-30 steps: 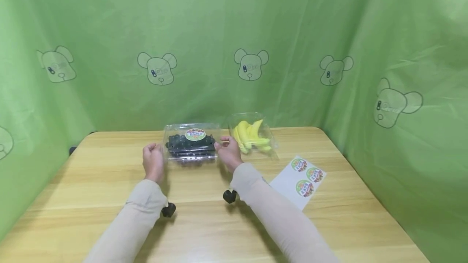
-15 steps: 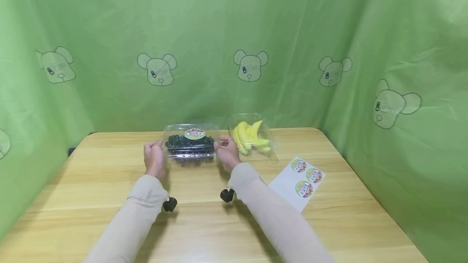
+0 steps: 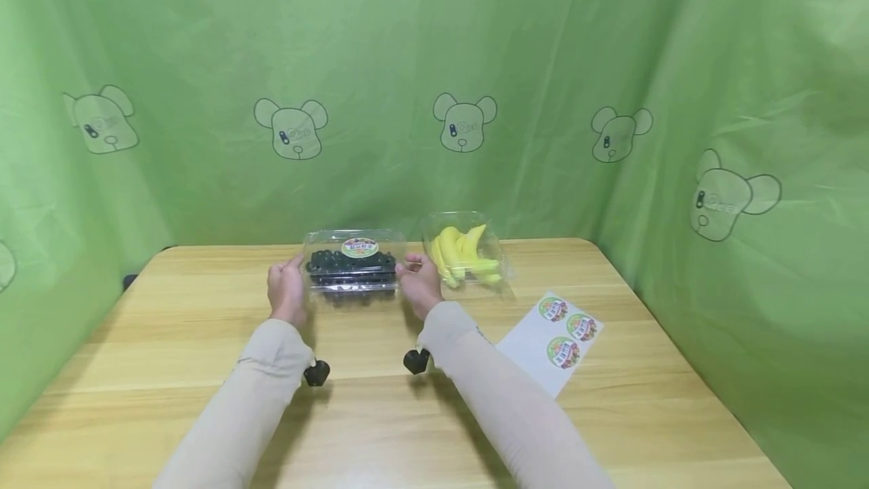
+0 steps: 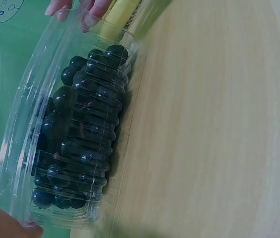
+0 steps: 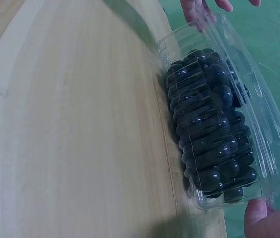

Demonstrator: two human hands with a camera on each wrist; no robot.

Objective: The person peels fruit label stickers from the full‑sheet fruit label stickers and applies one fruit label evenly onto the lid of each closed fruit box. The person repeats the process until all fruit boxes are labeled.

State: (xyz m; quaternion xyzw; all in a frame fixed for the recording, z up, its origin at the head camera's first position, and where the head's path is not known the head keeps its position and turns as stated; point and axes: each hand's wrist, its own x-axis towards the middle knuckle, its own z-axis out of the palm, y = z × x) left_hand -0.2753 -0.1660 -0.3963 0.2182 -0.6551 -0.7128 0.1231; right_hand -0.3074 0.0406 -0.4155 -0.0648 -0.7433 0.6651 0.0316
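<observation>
A clear plastic clamshell box [image 3: 353, 299] of dark grapes [image 3: 349, 262] sits toward the far side of the wooden table, its lid down. An oval fruit sticker [image 3: 360, 247] is on the lid. My left hand [image 3: 287, 293] holds the box's left end at the rim; in the left wrist view its thumb [image 4: 30, 230] lies right at the rim's corner. My right hand [image 3: 421, 285] grips the opposite end, thumb and fingers at the rim in the right wrist view. Ridged side walls show the grapes through them.
A second clear box [image 3: 498, 247] with yellow bananas [image 3: 462, 251] stands just right of my right hand. Beside my right forearm lies a white sheet [image 3: 526, 353] bearing several round stickers [image 3: 563, 352]. Green curtain [image 3: 380, 172] hangs behind the table [image 3: 366, 429] and along both sides.
My left hand has come slightly right, against the box's end. The grape box and my right hand have shifted very little.
</observation>
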